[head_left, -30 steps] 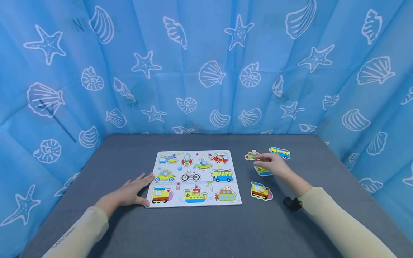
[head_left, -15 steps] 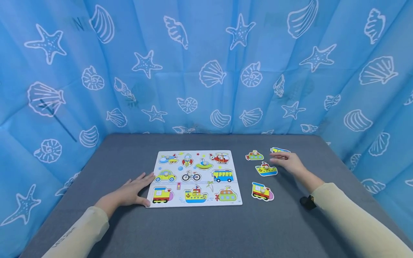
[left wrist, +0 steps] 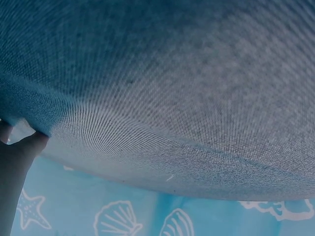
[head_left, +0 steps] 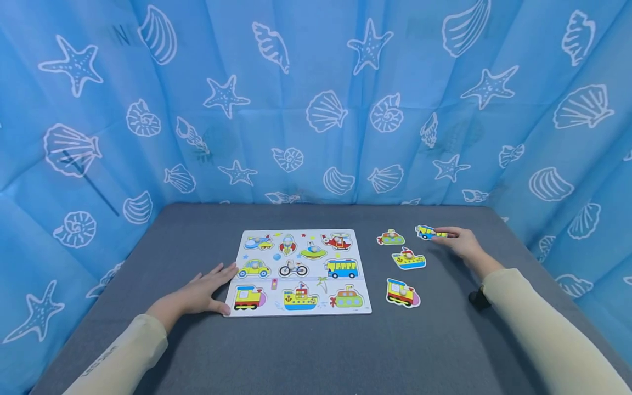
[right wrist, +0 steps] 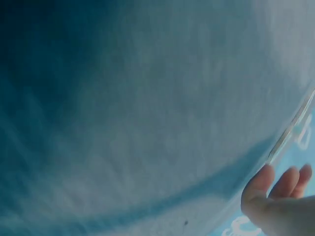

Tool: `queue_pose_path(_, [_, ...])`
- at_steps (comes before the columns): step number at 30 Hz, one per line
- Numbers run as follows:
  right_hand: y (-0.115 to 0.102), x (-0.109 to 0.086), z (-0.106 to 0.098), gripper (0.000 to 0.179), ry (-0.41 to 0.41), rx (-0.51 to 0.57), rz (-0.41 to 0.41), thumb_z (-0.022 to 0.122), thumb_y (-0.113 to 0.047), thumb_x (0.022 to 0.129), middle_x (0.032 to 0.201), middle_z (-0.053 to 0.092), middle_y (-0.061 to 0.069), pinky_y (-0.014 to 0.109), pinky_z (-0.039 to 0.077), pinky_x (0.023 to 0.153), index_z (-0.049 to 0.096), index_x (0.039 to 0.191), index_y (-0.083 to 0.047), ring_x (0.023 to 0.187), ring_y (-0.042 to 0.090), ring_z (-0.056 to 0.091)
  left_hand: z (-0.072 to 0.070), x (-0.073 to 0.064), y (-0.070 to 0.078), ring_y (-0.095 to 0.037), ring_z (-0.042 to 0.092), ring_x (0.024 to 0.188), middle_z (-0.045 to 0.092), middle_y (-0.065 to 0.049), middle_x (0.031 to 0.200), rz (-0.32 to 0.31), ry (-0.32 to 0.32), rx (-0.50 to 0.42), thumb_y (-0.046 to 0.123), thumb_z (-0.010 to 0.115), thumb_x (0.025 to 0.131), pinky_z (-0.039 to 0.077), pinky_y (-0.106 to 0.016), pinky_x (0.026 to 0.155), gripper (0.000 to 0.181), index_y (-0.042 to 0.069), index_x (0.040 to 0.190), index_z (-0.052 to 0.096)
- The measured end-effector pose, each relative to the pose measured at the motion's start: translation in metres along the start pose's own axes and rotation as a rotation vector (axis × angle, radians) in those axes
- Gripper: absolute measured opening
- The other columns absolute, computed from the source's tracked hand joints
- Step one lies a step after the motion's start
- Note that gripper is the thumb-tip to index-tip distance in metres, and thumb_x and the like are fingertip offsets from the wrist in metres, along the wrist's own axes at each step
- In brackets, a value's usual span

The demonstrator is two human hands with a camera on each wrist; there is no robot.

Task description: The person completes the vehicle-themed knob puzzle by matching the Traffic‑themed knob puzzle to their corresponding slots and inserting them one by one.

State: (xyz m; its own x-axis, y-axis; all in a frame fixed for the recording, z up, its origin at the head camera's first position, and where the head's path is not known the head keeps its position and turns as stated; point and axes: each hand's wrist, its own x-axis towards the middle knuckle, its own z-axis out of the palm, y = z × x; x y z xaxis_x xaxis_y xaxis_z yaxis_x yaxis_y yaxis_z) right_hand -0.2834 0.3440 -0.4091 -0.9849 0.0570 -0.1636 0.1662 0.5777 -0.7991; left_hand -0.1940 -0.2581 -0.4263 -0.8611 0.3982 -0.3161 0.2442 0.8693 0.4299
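My left hand (head_left: 201, 292) rests by the left edge of a white wooden puzzle board (head_left: 296, 281), its fingers spread and touching the edge. At the back right, my right hand (head_left: 463, 243) pinches a blue bus puzzle piece (head_left: 425, 232), thumb and fingers over its middle; the fingers hide part of it. In the right wrist view, the thumb and fingertips of the right hand (right wrist: 280, 196) meet at the lower right. Nearby lie a submarine piece (head_left: 391, 237), a ship piece (head_left: 408, 259) and a train piece (head_left: 402, 293). The left wrist view shows part of the left hand (left wrist: 19, 152).
Knobbed pieces such as the car (head_left: 253, 267), bicycle (head_left: 293, 268) and helicopter (head_left: 337, 241) sit in the board. Its bus, train, ship and submarine pictures show no knobs. A grey cloth (head_left: 316, 354) covers the table; a blue shell-print curtain (head_left: 316, 109) hangs behind.
My right hand has moved right, from over the submarine and ship pieces to the bus piece, and now pinches it. My left hand has stayed at the board.
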Motion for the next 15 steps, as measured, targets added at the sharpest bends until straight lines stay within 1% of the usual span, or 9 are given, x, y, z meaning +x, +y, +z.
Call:
queue_pose_path(3, [0.003, 0.007, -0.007, 0.061, -0.029, 0.027, 0.044, 0.059, -0.027, 0.098, 0.150, 0.020, 0.036, 0.061, 0.027, 0.106, 0.037, 0.144, 0.008, 0.136, 0.051, 0.023, -0.001, -0.001, 0.001, -0.044, 0.006, 0.145, 0.016, -0.017, 0.160, 0.000, -0.005, -0.003, 0.057, 0.075, 0.075, 0.005, -0.070, 0.107, 0.109, 0.008, 0.155, 0.020])
queue_pose_path(6, [0.003, 0.014, -0.014, 0.065, -0.084, 0.050, 0.091, 0.058, -0.028, 0.099, 0.154, 0.014, 0.034, 0.061, 0.025, 0.108, 0.031, 0.148, 0.004, 0.140, 0.050, 0.017, -0.003, -0.001, 0.003, -0.043, 0.006, 0.145, 0.016, -0.016, 0.160, 0.000, -0.009, -0.008, 0.057, 0.075, 0.075, 0.005, -0.070, 0.108, 0.108, 0.009, 0.155, 0.020])
queue_pose_path(8, [0.004, 0.018, -0.018, 0.069, -0.123, 0.057, 0.122, 0.057, -0.029, 0.099, 0.155, 0.009, 0.032, 0.061, 0.022, 0.110, 0.024, 0.151, 0.001, 0.142, 0.049, 0.011, -0.004, -0.001, 0.004, -0.044, 0.006, 0.145, 0.017, -0.018, 0.160, 0.010, -0.010, -0.015, 0.055, 0.075, 0.076, 0.005, -0.070, 0.107, 0.108, 0.008, 0.155, 0.020])
queue_pose_path(11, [0.004, 0.024, -0.022, 0.075, -0.157, 0.037, 0.160, 0.059, -0.033, 0.098, 0.156, 0.001, 0.031, 0.060, 0.021, 0.110, 0.018, 0.154, -0.004, 0.142, 0.049, 0.007, -0.004, -0.002, 0.005, -0.044, 0.006, 0.145, 0.017, -0.018, 0.160, 0.017, -0.011, -0.023, 0.054, 0.075, 0.076, 0.005, -0.070, 0.107, 0.107, 0.007, 0.155, 0.020])
queue_pose_path(13, [0.005, 0.029, -0.024, 0.079, -0.175, 0.013, 0.182, 0.059, -0.037, 0.097, 0.156, -0.004, 0.030, 0.060, 0.021, 0.111, 0.015, 0.154, -0.006, 0.142, 0.049, 0.005, -0.004, -0.002, 0.006, -0.045, 0.007, 0.145, 0.017, -0.019, 0.159, 0.020, -0.011, -0.025, 0.053, 0.076, 0.076, 0.005, -0.070, 0.107, 0.107, 0.007, 0.155, 0.020])
queue_pose_path(15, [0.007, 0.034, -0.025, 0.082, -0.178, -0.011, 0.208, 0.061, -0.041, 0.095, 0.156, -0.005, 0.030, 0.059, 0.023, 0.110, 0.016, 0.154, -0.008, 0.142, 0.049, 0.007, -0.004, -0.002, 0.006, -0.044, 0.007, 0.145, 0.017, -0.019, 0.159, 0.017, -0.011, -0.024, 0.053, 0.076, 0.076, 0.005, -0.070, 0.107, 0.107, 0.007, 0.155, 0.020])
